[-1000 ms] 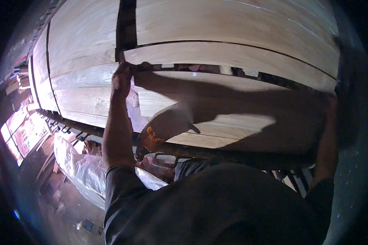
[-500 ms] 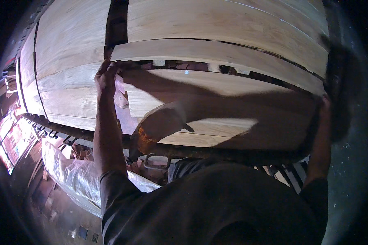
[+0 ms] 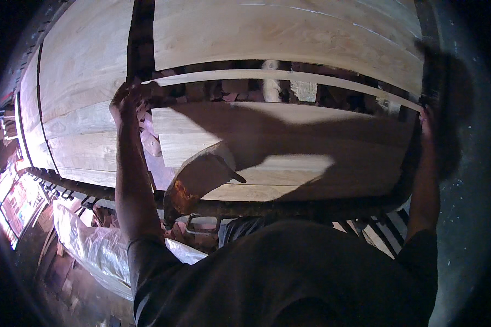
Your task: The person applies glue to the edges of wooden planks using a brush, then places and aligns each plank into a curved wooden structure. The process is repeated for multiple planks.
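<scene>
A long, pale wooden board point(image 3: 289, 75) is turned up on its narrow edge, spanning between my two hands. At its left end my left hand point(image 3: 126, 101) is closed around it. My right hand point(image 3: 426, 119) grips the opposite end at the right. The board stands in a gap between the far wooden panel point(image 3: 278, 32) and the near wooden panel point(image 3: 289, 144). Through that gap, scraps and pale blocks show below. On the near panel lies a rounded tool or container point(image 3: 204, 169) with an orange-stained end and a short dark handle; its exact kind I cannot make out.
Another wooden panel point(image 3: 76, 98) lies to the left, past a dark gap. A dark metal bar point(image 3: 289, 206) runs along the near edge. Clear plastic sheeting point(image 3: 93, 245) and wood scraps are at lower left. Grey floor point(image 3: 474, 218) extends at the right.
The board was lying nearly flat and is now tilted up on edge, so the gap around it looks wider. The whole view has shifted slightly, with both hands still at the board's ends.
</scene>
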{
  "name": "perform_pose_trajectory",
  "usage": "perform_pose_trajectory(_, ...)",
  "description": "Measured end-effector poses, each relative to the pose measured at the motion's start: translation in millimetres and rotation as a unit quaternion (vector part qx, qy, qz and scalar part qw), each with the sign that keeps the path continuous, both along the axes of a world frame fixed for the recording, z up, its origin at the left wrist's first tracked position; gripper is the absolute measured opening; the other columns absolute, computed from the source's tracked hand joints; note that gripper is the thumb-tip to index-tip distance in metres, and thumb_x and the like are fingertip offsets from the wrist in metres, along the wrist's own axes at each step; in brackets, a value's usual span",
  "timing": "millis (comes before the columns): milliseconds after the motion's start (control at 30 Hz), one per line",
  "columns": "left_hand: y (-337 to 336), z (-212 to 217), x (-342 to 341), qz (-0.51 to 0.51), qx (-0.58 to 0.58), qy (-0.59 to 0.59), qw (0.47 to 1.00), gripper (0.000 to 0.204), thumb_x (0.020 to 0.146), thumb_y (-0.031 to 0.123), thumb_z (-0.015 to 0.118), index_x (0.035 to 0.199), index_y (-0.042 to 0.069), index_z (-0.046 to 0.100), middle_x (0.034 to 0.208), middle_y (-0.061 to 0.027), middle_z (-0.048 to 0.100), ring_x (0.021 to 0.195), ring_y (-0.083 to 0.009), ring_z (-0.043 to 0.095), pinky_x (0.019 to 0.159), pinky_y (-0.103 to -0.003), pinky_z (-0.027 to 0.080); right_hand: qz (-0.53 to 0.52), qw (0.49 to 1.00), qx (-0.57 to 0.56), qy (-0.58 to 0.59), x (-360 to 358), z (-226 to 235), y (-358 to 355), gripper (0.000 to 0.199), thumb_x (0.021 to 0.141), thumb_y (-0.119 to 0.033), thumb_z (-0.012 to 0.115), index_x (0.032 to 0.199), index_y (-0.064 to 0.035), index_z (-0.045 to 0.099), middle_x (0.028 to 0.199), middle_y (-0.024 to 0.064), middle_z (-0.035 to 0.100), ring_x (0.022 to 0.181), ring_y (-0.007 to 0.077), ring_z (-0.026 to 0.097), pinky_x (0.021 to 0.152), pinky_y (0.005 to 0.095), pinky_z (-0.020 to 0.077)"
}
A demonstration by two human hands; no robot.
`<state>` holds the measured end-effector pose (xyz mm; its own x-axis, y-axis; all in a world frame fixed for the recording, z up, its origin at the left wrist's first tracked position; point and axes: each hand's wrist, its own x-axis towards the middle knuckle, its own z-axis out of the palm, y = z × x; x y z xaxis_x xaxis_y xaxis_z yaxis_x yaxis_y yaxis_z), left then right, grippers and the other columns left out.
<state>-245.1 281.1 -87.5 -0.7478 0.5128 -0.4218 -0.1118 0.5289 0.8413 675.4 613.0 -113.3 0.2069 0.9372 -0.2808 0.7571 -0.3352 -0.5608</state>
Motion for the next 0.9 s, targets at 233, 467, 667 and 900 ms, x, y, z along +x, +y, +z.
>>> perform_pose_trajectory(233,2.6,4.0,-6.9,0.006,0.061,-0.117,0.991,0.061,0.087,0.016,0.067,0.136,-0.009,0.04,0.108,-0.015,0.066,0.096,-0.0227,0.065,0.084,-0.033,0.053,0.067,0.996,0.009,-0.063,28.6,-12.9,30.1,0.048,0.094,-0.035,0.058,0.131,-0.0045,0.055,0.122,0.0125,0.06,0.108,0.0244,0.057,0.092,0.0353,0.0457)
perform_pose_trajectory(467,-98.5,19.8,-3.6,-0.035,0.031,0.056,0.997,0.062,0.089,0.027,0.064,0.133,-0.013,0.045,0.099,-0.0109,0.066,0.09,-0.0156,0.061,0.085,-0.028,0.048,0.202,0.901,0.196,-0.33,-113.4,22.7,-9.9,0.045,0.091,-0.021,0.061,0.132,-0.0034,0.053,0.14,0.0171,0.049,0.13,0.03,0.047,0.109,0.0353,0.0343)
perform_pose_trajectory(667,-202.8,4.1,64.9,0.1,0.003,0.023,0.995,0.053,0.091,0.02,0.063,0.129,-0.013,0.048,0.104,-0.0107,0.066,0.092,-0.0161,0.06,0.082,-0.029,0.047,0.27,0.961,0.052,0.017,-329.3,98.8,-178.3,0.041,0.09,-0.004,0.056,0.13,-0.0027,0.054,0.126,0.011,0.062,0.121,0.0253,0.055,0.104,0.0377,0.0405)
perform_pose_trajectory(900,-267.0,-9.8,162.1,0.043,0.017,-0.003,0.999,0.046,0.082,0.011,0.066,0.124,-0.003,0.053,0.116,-0.018,0.059,0.109,-0.0327,0.054,0.096,-0.041,0.043,0.544,0.828,-0.054,0.123,-488.7,111.5,-369.6,0.056,0.076,-0.001,0.063,0.131,-0.0071,0.05,0.113,0.0204,0.061,0.104,0.0395,0.059,0.086,0.047,0.0493)
